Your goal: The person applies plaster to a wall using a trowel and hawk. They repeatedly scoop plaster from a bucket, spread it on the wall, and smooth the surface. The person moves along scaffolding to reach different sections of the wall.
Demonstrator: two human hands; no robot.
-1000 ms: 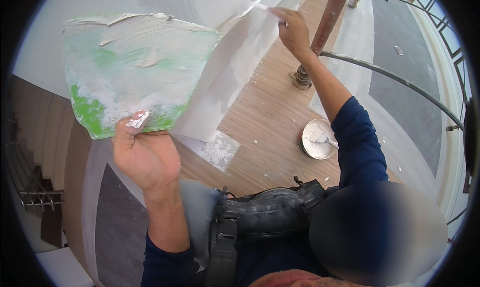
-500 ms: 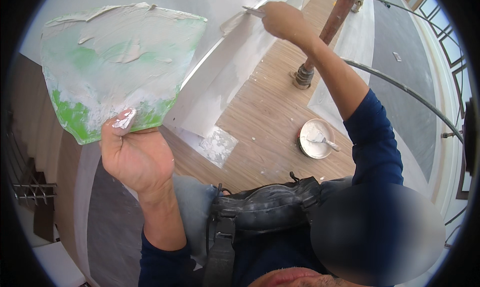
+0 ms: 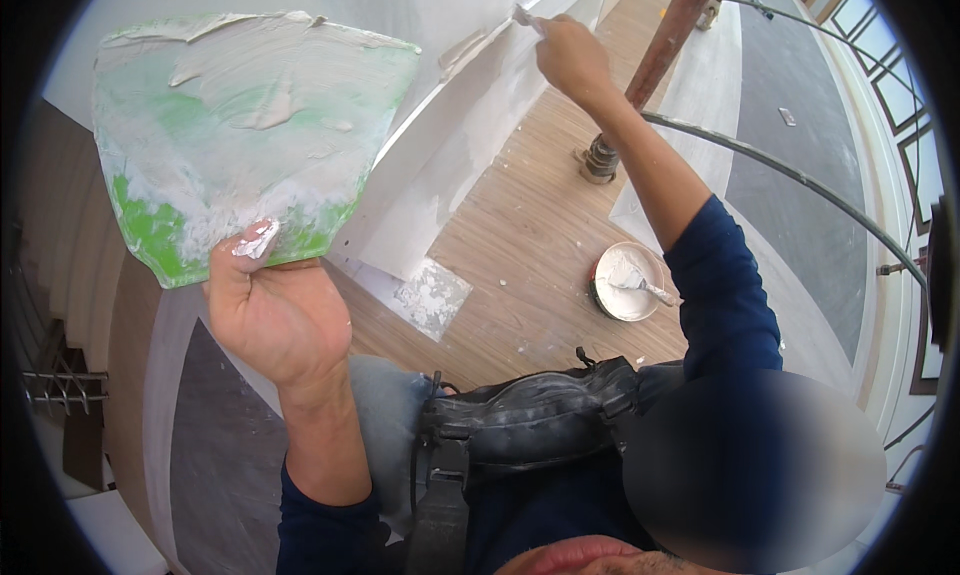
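My left hand (image 3: pixel 285 320) is closed on the lower edge of a green board (image 3: pixel 150 230), its thumb smeared with white paste. Thick off-white putty (image 3: pixel 250 75) covers most of the board, heaviest along the far edge. At the far middle, my right hand (image 3: pixel 575 60) grips a small putty knife (image 3: pixel 526 19). Its blade is at the edge of a pale wall ledge (image 3: pixel 440 160), and whether it touches is too small to tell. A streak of putty (image 3: pixel 462 57) lies along that edge, left of the knife.
A round tub (image 3: pixel 597 287) of white paste, with a short-handled tool in it, stands on the wood-look floor (image 3: pixel 540 225). Close to my right forearm are a rusty upright pole (image 3: pixel 672 45) and a dark hose or cable (image 3: pixel 790 163). A paste-spattered square (image 3: pixel 435 300) lies near the ledge's foot.
My right hand and the putty knife have shifted slightly to the right, and the hand is a little nearer. The board in my left hand sits slightly further right.
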